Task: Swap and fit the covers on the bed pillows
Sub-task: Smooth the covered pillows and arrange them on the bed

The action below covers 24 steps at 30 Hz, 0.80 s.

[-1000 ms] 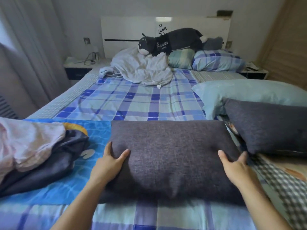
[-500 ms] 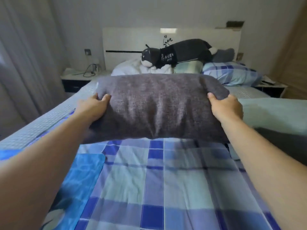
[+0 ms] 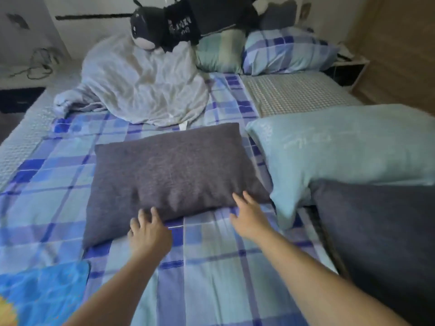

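Dark grey pillow [image 3: 171, 175] lies flat mid-bed on the blue plaid sheet [image 3: 211, 267], already inside its grey woven cover; no opening or zip visible from this angle. Slightly skewed, far right corner higher up the bed.

Left hand [image 3: 150, 231]: fingers spread and relaxed, tips at the pillow's near edge, gripping nothing. Contact vs just above: can't tell, frame is motion-blurred.
Right hand [image 3: 247, 217]: fingers loose, extended toward the near right corner of the pillow, holding nothing. Touching or not: can't tell.

Right of it, nearly touching: light blue pillow [image 3: 348, 151], covered. A second dark grey pillow [image 3: 381, 243] overlaps the light blue one's near edge, at the right side of the bed.

Head of bed: crumpled pale grey fabric [image 3: 141, 83], can't tell if it's a cover or a blanket. Black plush toy [image 3: 188, 22] lies across it and across a green striped pillow [image 3: 221, 50]; plaid pillow [image 3: 289, 52] beside that. Small-check sheet [image 3: 294, 92] shows on the right half of the mattress.

Bottom left corner: bright blue printed fabric [image 3: 40, 295], flat on the sheet.
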Motion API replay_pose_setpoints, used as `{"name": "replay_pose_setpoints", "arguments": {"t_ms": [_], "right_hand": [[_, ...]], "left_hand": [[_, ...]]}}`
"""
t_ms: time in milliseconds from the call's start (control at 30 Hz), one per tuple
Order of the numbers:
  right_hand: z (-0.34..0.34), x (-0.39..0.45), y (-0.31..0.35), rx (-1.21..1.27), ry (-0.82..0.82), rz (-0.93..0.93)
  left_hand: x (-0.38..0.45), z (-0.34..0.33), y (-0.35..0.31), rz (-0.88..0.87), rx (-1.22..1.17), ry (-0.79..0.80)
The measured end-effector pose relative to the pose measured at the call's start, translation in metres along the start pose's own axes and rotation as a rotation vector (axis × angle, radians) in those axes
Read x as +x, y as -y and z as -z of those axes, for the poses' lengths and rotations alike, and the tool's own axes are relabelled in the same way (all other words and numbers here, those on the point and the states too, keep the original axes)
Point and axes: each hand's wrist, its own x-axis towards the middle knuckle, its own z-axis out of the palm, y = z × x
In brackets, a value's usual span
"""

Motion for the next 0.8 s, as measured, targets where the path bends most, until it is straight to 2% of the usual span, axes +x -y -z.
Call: {"name": "replay_pose_setpoints", "arguments": {"t_ms": [100, 167, 233, 300, 333, 400, 467, 533, 567, 600, 633, 667, 733, 800], "right_hand": [[0.025, -0.114, -0.023, 0.326, -0.083, 0.030], [0.048, -0.195, -0.058, 0.412, -0.338, -0.054], [0.081, -0.258, -0.109, 0.484, -0.625, -0.292], [0.111, -0.295, -0.182, 0.607, -0.813, -0.591], [0.128, -0.308, -0.213, 0.712, -0.823, -0.744], [0.160, -0.320, -0.263, 0.969, -0.752, -0.950], [0.197, -0.327, -0.282, 1.166, -0.712, -0.994], [0.237, -0.334, -0.284, 1.199, -0.833, -0.986], [0.250, -0.338, -0.286, 1.241, -0.933, -0.956], [0.260, -0.342, -0.283, 1.390, -1.031, -0.910], [0.267, -0.345, -0.275, 1.628, -1.106, -0.843], [0.265, -0.345, -0.256, 1.830, -1.095, -0.784], [0.242, -0.337, -0.201, 2.027, -0.917, -0.735], [0.214, -0.318, -0.135, 2.051, -0.728, -0.645]], "left_hand": [[-0.088, 0.000, -0.084, -0.133, -0.371, 0.249], [-0.152, 0.006, -0.160, -0.158, -0.618, 0.479], [-0.206, 0.010, -0.235, -0.166, -0.783, 0.702], [-0.247, 0.003, -0.301, -0.080, -0.865, 0.881], [-0.266, 0.000, -0.329, -0.016, -0.892, 0.884], [-0.297, -0.004, -0.372, 0.110, -0.977, 0.733], [-0.316, 0.015, -0.399, 0.121, -1.135, 0.604], [-0.317, 0.055, -0.408, 0.057, -1.264, 0.575], [-0.311, 0.080, -0.401, 0.022, -1.313, 0.572], [-0.303, 0.110, -0.388, -0.022, -1.331, 0.566], [-0.293, 0.137, -0.366, -0.075, -1.317, 0.551], [-0.283, 0.164, -0.339, -0.139, -1.253, 0.514], [-0.263, 0.215, -0.272, -0.289, -1.083, 0.389], [-0.240, 0.260, -0.204, -0.355, -0.997, 0.217]]}}
